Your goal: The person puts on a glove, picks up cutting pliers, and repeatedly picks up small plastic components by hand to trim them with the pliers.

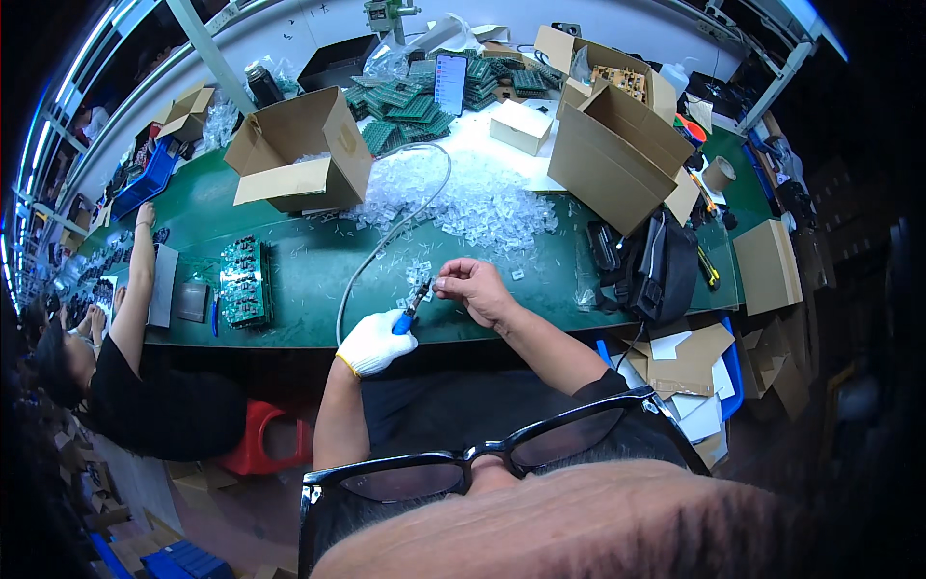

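My left hand (376,345), in a white knit glove, is closed around a blue-handled nipper (405,321), its dark tip pointing up and to the right. A grey hose (349,289) runs in a curve down to the gloved hand. Just right of the tip, my bare right hand (479,291) pinches with thumb and forefinger; whatever is between them is too small to name. Several small clear plastic pieces (418,271) lie just beyond the tip. Farther back spreads a large heap of clear plastic pieces (482,198) on the green table (309,280).
Open cardboard boxes stand left (299,183) and right (617,159) of the heap. Green circuit boards (405,106) and a phone (450,85) are behind. A board stack (246,282) sits left; a black bag (661,270) sits right. Another person (164,396) works at left.
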`<action>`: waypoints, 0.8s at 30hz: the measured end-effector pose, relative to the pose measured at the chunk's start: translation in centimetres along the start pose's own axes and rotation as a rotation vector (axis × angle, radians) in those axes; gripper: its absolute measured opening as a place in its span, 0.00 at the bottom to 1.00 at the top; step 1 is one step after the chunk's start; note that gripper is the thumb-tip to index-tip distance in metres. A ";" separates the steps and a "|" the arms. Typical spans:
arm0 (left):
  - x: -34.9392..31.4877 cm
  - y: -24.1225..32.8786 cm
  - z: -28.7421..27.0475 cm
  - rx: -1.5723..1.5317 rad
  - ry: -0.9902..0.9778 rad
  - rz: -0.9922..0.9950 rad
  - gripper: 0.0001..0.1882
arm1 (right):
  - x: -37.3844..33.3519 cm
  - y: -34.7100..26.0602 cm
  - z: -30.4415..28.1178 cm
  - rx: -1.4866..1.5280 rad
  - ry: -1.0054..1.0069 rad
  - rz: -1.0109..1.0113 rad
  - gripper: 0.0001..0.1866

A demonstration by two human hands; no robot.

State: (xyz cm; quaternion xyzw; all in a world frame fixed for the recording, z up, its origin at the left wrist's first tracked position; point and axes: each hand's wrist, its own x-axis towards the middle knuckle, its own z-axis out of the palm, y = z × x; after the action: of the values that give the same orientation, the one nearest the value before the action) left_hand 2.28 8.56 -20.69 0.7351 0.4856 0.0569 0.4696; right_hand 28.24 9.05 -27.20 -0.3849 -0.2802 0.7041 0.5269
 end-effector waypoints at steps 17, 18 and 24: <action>0.7 -1.6 1.8 -0.089 0.161 -0.049 0.22 | 0.3 0.7 -1.1 -0.069 0.070 -0.033 0.09; 0.9 -1.6 1.8 -0.180 0.136 -0.068 0.21 | 0.2 0.6 -1.3 -0.169 0.097 -0.064 0.10; 0.8 -2.0 1.3 -0.312 0.081 -0.087 0.20 | -0.8 -0.3 0.0 -0.978 0.190 -0.315 0.13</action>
State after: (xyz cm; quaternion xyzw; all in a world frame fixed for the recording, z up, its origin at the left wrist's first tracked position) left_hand 2.11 8.54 -23.23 0.6287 0.5209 0.1406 0.5600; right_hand 28.49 8.34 -26.71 -0.6015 -0.5818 0.3649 0.4081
